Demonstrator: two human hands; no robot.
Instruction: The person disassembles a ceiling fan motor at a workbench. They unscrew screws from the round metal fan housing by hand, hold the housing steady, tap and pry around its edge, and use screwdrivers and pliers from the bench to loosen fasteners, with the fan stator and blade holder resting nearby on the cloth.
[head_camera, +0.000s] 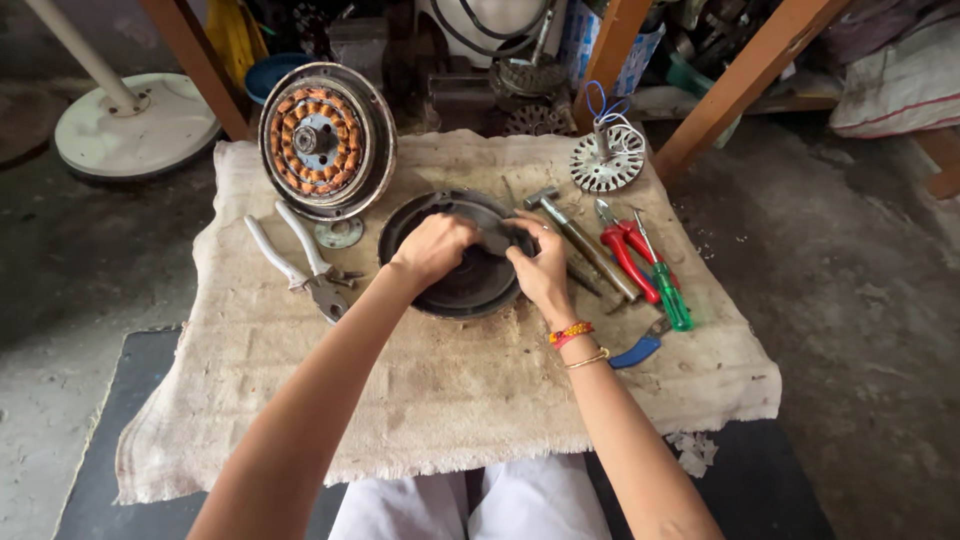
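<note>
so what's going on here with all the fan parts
A person sits at a burlap cloth on the floor, both hands on a dark round motor cover. The left hand and right hand grip a dark part at its centre. A copper-wound stator leans behind, white-handled pliers lie left, and a hammer and green screwdriver lie right.

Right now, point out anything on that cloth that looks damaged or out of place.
The motor stator stands tilted at the cloth's back edge, copper windings exposed. Nothing looks spilled or broken. Both hands, left hand and right hand, work on the dark round housing.
</note>
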